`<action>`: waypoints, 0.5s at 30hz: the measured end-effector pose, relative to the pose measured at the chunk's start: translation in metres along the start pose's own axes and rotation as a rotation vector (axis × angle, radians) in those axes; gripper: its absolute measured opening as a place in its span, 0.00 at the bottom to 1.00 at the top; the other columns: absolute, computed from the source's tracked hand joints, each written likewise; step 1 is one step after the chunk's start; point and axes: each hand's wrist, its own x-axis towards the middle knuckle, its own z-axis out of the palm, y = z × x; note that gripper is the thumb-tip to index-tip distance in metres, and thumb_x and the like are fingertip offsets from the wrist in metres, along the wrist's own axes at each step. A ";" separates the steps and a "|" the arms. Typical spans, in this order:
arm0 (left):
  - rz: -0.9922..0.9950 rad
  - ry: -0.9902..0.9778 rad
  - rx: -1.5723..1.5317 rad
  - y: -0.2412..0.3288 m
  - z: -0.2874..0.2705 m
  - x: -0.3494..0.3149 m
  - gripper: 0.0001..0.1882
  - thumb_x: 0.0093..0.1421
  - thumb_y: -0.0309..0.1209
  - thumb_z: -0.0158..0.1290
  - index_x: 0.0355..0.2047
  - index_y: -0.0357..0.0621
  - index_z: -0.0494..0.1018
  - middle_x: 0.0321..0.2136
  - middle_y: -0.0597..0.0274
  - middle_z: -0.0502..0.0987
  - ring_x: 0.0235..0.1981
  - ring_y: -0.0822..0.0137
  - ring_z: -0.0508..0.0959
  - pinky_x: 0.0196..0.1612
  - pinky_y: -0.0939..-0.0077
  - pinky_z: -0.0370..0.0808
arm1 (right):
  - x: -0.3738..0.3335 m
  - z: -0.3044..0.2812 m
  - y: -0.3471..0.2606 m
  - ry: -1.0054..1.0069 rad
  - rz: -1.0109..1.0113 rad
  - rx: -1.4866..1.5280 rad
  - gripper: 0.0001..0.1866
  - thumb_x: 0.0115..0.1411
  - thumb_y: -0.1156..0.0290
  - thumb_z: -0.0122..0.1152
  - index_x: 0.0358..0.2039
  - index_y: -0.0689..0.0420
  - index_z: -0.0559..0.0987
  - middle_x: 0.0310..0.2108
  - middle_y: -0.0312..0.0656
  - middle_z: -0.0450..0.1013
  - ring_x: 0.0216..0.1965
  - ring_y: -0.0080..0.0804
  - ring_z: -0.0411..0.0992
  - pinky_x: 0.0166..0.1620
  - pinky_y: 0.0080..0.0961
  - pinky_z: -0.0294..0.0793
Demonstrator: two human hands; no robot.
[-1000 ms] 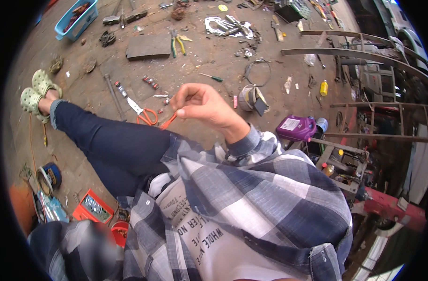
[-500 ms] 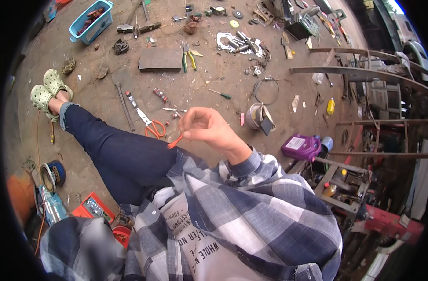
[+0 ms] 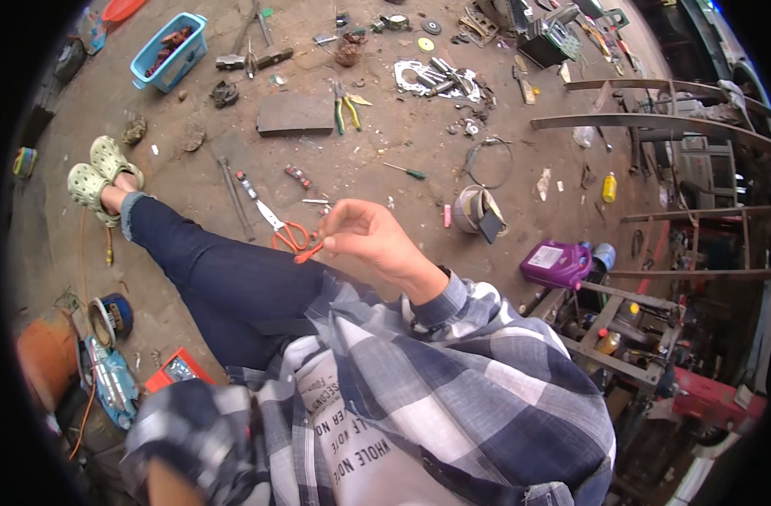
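Above my thighs, my right hand (image 3: 364,240) is closed in a pinch, thumb against fingers. A short orange-red strand (image 3: 308,255), like a bit of cord or wire, sticks out from the fingertips. Just beyond it lie scissors (image 3: 270,216) with orange handles, partly behind the strand and hand. Small metal parts lie by the fingers, partly hidden. Of my left arm only the checked sleeve (image 3: 196,430) and a bit of bare forearm show at the lower left. My left hand is out of the picture.
Pliers (image 3: 348,111), a flat dark block (image 3: 295,114), a screwdriver (image 3: 402,170) and a metal rod (image 3: 233,198) lie on the floor. A round can (image 3: 478,209) and a purple jug (image 3: 557,264) stand right, near metal frames (image 3: 655,126). A blue basket (image 3: 170,55) sits far left.
The view has shifted slightly, so the floor things sit a little further right and lower. My left sleeve has moved, baring some forearm. My right hand keeps its pinch on the strand.
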 end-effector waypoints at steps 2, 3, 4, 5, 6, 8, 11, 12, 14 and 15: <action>-0.023 0.236 -0.125 0.010 0.002 0.009 0.17 0.58 0.31 0.48 0.44 0.30 0.70 0.42 0.53 0.73 0.46 0.57 0.72 0.51 0.67 0.69 | -0.002 0.002 0.003 0.053 -0.002 0.010 0.06 0.53 0.80 0.62 0.31 0.60 0.74 0.36 0.38 0.73 0.37 0.23 0.72 0.41 0.21 0.73; -0.058 0.268 -0.171 0.009 0.010 0.012 0.17 0.58 0.31 0.48 0.44 0.30 0.70 0.42 0.53 0.73 0.46 0.57 0.72 0.51 0.67 0.69 | -0.004 0.001 0.004 0.065 0.002 0.016 0.06 0.53 0.79 0.62 0.32 0.60 0.75 0.36 0.38 0.73 0.37 0.23 0.72 0.41 0.21 0.73; -0.062 0.135 -0.162 0.004 0.026 0.016 0.17 0.58 0.31 0.47 0.44 0.30 0.70 0.42 0.53 0.73 0.46 0.57 0.72 0.51 0.68 0.69 | -0.008 -0.002 0.005 0.092 -0.008 0.020 0.06 0.54 0.79 0.62 0.32 0.60 0.75 0.36 0.38 0.73 0.38 0.23 0.73 0.42 0.21 0.73; -0.069 0.014 -0.105 -0.006 0.043 0.010 0.17 0.59 0.31 0.47 0.44 0.29 0.70 0.42 0.53 0.73 0.46 0.57 0.72 0.51 0.68 0.69 | -0.010 -0.002 0.008 0.099 -0.015 0.001 0.06 0.54 0.79 0.62 0.33 0.60 0.75 0.36 0.38 0.74 0.38 0.23 0.73 0.42 0.21 0.74; 0.095 -0.230 0.111 -0.021 0.063 0.008 0.15 0.56 0.29 0.52 0.42 0.34 0.73 0.45 0.52 0.72 0.49 0.55 0.70 0.52 0.64 0.67 | -0.013 -0.002 0.009 0.108 -0.022 -0.013 0.06 0.54 0.79 0.62 0.33 0.60 0.75 0.36 0.38 0.74 0.38 0.23 0.73 0.42 0.21 0.74; 0.046 -0.262 -0.003 -0.042 0.095 -0.026 0.14 0.52 0.25 0.56 0.40 0.39 0.74 0.41 0.51 0.74 0.45 0.52 0.72 0.48 0.62 0.69 | -0.015 0.001 0.013 0.104 -0.047 -0.039 0.07 0.54 0.79 0.62 0.34 0.61 0.75 0.36 0.37 0.74 0.39 0.23 0.73 0.43 0.22 0.74; -0.030 -0.346 -0.097 -0.039 0.118 -0.050 0.14 0.53 0.24 0.55 0.41 0.40 0.73 0.37 0.52 0.76 0.40 0.50 0.76 0.43 0.62 0.72 | -0.024 -0.001 0.018 0.154 -0.142 -0.040 0.07 0.54 0.82 0.61 0.33 0.63 0.74 0.33 0.40 0.74 0.36 0.24 0.74 0.42 0.22 0.76; -0.014 -0.348 -0.068 -0.039 0.120 -0.054 0.14 0.54 0.24 0.54 0.42 0.40 0.72 0.38 0.52 0.76 0.40 0.50 0.76 0.42 0.62 0.73 | -0.027 -0.005 0.021 0.168 -0.146 -0.088 0.07 0.54 0.83 0.61 0.34 0.63 0.74 0.34 0.39 0.73 0.37 0.24 0.73 0.43 0.22 0.76; 0.006 -0.371 -0.037 -0.043 0.122 -0.062 0.13 0.55 0.25 0.54 0.42 0.40 0.72 0.37 0.53 0.76 0.39 0.52 0.76 0.40 0.63 0.73 | -0.036 -0.005 0.025 0.172 -0.178 -0.109 0.07 0.54 0.83 0.60 0.34 0.63 0.74 0.33 0.38 0.73 0.38 0.23 0.73 0.43 0.22 0.75; 0.005 -0.398 -0.026 -0.043 0.123 -0.067 0.12 0.55 0.25 0.53 0.41 0.40 0.72 0.36 0.54 0.76 0.38 0.52 0.76 0.39 0.64 0.73 | -0.043 -0.006 0.027 0.180 -0.193 -0.122 0.07 0.54 0.83 0.60 0.34 0.63 0.74 0.33 0.38 0.73 0.38 0.23 0.73 0.43 0.21 0.75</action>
